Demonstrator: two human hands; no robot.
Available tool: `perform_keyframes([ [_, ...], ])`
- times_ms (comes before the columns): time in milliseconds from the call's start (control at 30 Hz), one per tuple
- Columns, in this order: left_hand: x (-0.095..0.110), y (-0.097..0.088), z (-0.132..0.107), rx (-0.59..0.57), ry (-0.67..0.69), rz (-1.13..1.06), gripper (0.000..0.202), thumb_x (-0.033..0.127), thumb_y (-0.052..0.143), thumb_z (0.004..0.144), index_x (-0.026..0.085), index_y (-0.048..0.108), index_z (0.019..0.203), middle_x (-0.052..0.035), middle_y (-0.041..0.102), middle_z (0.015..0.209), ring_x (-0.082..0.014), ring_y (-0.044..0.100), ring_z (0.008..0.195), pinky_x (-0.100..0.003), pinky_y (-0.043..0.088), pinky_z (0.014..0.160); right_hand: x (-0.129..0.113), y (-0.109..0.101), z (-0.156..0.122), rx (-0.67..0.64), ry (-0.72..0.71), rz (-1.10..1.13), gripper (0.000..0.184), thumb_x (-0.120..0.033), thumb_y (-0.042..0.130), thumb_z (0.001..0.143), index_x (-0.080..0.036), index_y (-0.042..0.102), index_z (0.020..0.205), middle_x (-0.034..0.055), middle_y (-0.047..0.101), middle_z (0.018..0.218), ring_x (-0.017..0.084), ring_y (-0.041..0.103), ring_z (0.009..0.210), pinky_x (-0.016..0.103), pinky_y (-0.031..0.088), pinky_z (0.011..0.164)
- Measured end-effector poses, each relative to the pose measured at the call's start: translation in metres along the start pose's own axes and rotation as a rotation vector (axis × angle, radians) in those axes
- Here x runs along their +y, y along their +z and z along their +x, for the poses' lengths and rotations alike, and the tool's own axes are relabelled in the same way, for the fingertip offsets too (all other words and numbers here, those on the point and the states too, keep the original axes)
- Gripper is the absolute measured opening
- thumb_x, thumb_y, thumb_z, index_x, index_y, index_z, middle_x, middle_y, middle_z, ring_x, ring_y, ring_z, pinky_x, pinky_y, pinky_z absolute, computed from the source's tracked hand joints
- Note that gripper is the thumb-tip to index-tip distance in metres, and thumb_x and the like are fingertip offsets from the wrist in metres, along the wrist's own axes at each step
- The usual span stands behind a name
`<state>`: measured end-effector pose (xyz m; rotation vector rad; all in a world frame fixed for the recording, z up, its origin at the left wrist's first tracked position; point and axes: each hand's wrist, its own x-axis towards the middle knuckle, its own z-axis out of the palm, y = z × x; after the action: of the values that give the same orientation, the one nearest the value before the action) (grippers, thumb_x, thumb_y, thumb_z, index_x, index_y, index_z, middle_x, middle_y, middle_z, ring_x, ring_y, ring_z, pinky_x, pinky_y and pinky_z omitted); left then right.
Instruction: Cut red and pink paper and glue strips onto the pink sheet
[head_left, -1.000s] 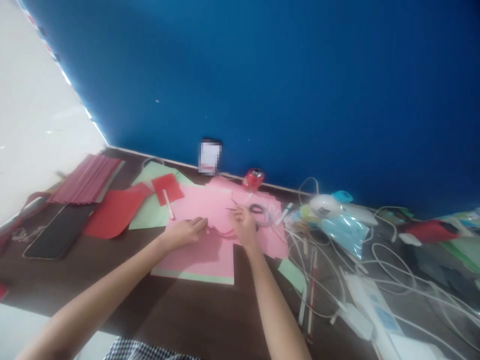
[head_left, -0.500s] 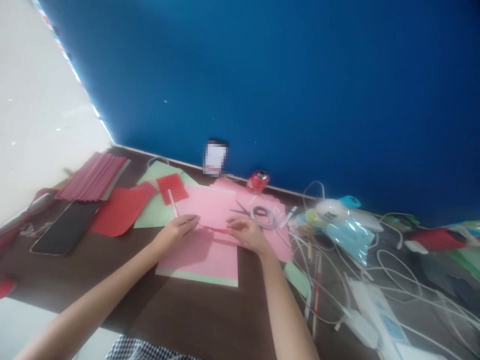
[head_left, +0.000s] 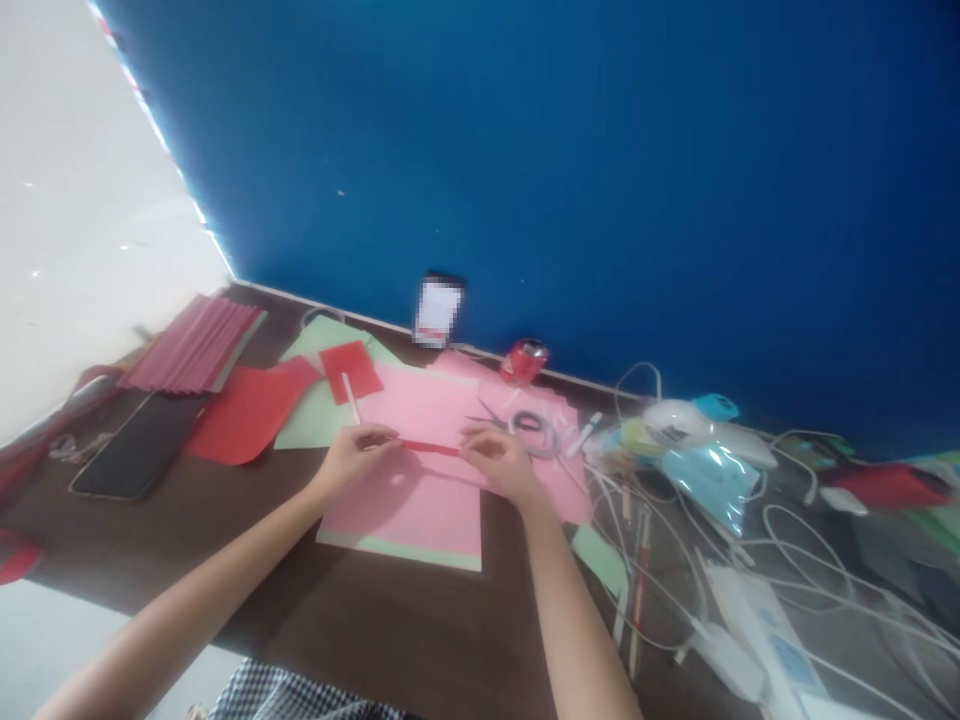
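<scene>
A narrow red paper strip stretches between my two hands, above a large pink sheet with a green lower edge. Its left end is pinched in the fingers of my left hand; its right end is in the fingers of my right hand. Just beyond my left hand lies a white stick-like piece, partly over a small red paper square. Close to my right hand, scissors rest on more pink paper, their blades partly visible.
Red paper, a dark phone and a pleated pink paper stack lie at left. Another phone leans against the blue wall, near a red can-like object. Tangled white cables and a blue packet crowd the right.
The red strip now shows more plainly, flatter and straighter between my hands. Both hands keep their hold, and the whole view has shifted slightly.
</scene>
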<state>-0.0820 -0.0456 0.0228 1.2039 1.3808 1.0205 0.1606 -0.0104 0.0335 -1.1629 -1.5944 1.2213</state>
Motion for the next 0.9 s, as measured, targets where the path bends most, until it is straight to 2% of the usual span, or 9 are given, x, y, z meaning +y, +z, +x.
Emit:
perform_keyframes([
  [100, -0.001, -0.004, 0.003, -0.012, 0.03, 0.06, 0.024, 0.039, 0.068, 0.066, 0.015, 0.069, 0.072, -0.0103, 0.068, 0.098, -0.0221, 0.063, 0.09, -0.032, 0.048, 0.082, -0.004, 0.001, 0.0, -0.026, 0.054, -0.03, 0.019, -0.035, 0.072, 0.062, -0.018, 0.065, 0.06, 0.0074, 0.064, 0.096, 0.019, 0.06, 0.088, 0.033, 0.048, 0.079],
  [200, 0.003, -0.011, 0.004, -0.029, -0.016, 0.111, 0.023, 0.037, 0.069, 0.064, 0.014, 0.068, 0.065, -0.0112, 0.067, 0.099, -0.0213, 0.063, 0.086, -0.031, 0.047, 0.08, -0.011, 0.005, -0.002, -0.111, 0.126, -0.069, 0.02, -0.036, 0.072, 0.062, -0.017, 0.066, 0.061, 0.0079, 0.064, 0.097, 0.019, 0.061, 0.088, 0.032, 0.048, 0.079],
  [333, 0.014, -0.025, -0.004, -0.114, -0.138, 0.134, 0.021, 0.034, 0.067, 0.063, 0.013, 0.065, 0.061, -0.0069, 0.067, 0.069, -0.0164, 0.061, 0.064, -0.028, 0.047, 0.064, -0.022, 0.016, -0.006, -0.214, 0.24, -0.096, 0.024, -0.038, 0.07, 0.064, -0.014, 0.066, 0.065, 0.0072, 0.066, 0.084, 0.017, 0.061, 0.077, 0.028, 0.048, 0.07],
  [433, 0.016, -0.039, -0.012, -0.211, -0.203, 0.162, 0.018, 0.031, 0.066, 0.063, 0.013, 0.067, 0.063, -0.0041, 0.065, 0.061, -0.0147, 0.059, 0.061, -0.026, 0.047, 0.062, -0.029, 0.026, -0.009, -0.31, 0.306, -0.145, 0.023, -0.036, 0.067, 0.067, -0.013, 0.065, 0.067, 0.0049, 0.065, 0.07, 0.016, 0.06, 0.067, 0.026, 0.046, 0.062],
  [600, 0.008, -0.059, -0.024, -0.367, -0.287, 0.224, 0.021, 0.035, 0.067, 0.064, 0.015, 0.071, 0.069, -0.0046, 0.068, 0.065, -0.016, 0.061, 0.063, -0.027, 0.05, 0.062, -0.034, 0.042, -0.017, -0.482, 0.324, -0.294, 0.013, -0.027, 0.063, 0.069, -0.014, 0.065, 0.065, 0.004, 0.067, 0.068, 0.016, 0.061, 0.067, 0.024, 0.044, 0.06],
  [733, 0.004, -0.064, -0.032, -0.401, -0.331, 0.274, 0.019, 0.033, 0.067, 0.063, 0.016, 0.072, 0.07, -0.0043, 0.068, 0.063, -0.0171, 0.062, 0.062, -0.027, 0.05, 0.06, -0.032, 0.054, -0.026, -0.509, 0.368, -0.443, 0.009, -0.022, 0.06, 0.067, -0.015, 0.066, 0.065, 0.0036, 0.068, 0.068, 0.015, 0.061, 0.067, 0.021, 0.04, 0.055],
  [900, 0.005, -0.07, -0.041, -0.413, -0.319, 0.374, 0.017, 0.029, 0.064, 0.063, 0.016, 0.072, 0.073, -0.003, 0.067, 0.061, -0.0166, 0.061, 0.059, -0.024, 0.047, 0.055, -0.027, 0.064, -0.033, -0.555, 0.35, -0.481, 0.01, -0.021, 0.057, 0.066, -0.017, 0.065, 0.061, 0.0021, 0.067, 0.064, 0.014, 0.061, 0.062, 0.021, 0.037, 0.052],
])
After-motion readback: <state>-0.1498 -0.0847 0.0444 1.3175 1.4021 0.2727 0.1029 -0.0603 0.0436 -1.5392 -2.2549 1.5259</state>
